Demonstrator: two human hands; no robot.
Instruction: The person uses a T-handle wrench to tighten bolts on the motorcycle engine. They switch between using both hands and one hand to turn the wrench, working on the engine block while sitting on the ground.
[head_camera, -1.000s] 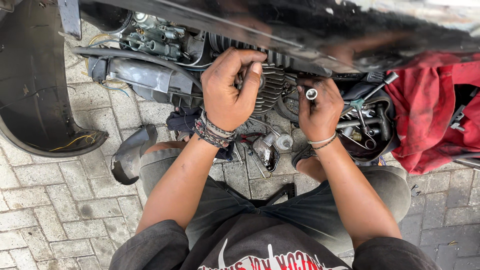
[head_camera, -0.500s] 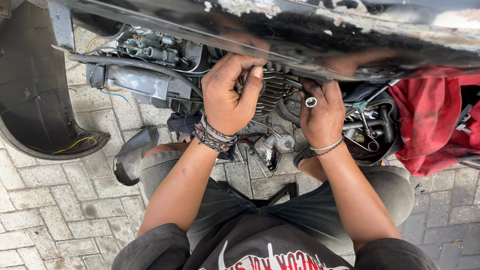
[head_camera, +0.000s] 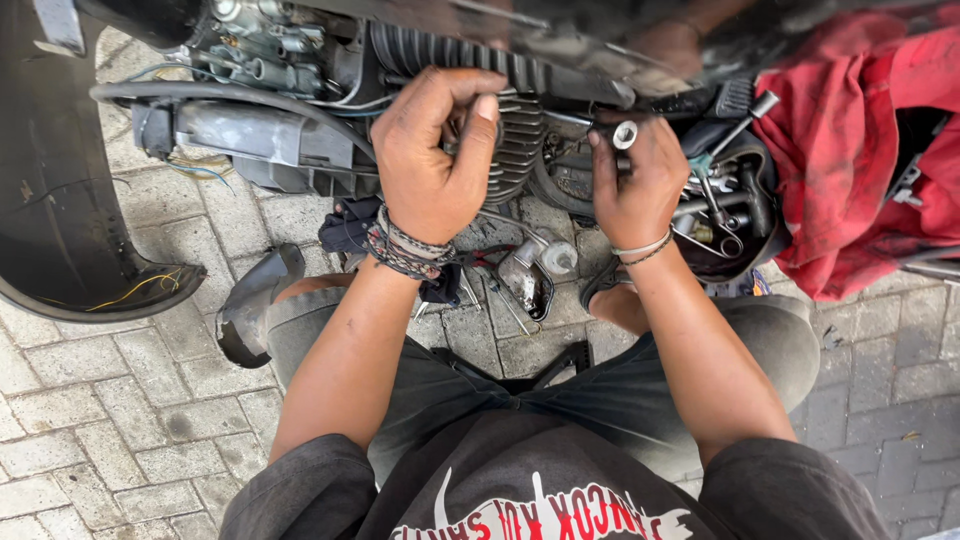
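**Two hands at a finned engine**

Head view: we see the left hand (head_camera: 432, 160) curled into a fist against the finned engine cylinder (head_camera: 515, 130) at about 12 o'clock; the fingers wrap something, but we cannot tell what. The right hand (head_camera: 632, 185), at 1 o'clock, closes around a socket tool (head_camera: 624, 134), whose open silver end sticks up above the knuckles. At 3 o'clock of that hand lies a tray of tools (head_camera: 735, 215) (spanners and wrenches, mostly), with a red cloth (head_camera: 850, 160) beyond. A black fender (head_camera: 60, 200) curves at 9 o'clock over brick paving (head_camera: 90, 400).
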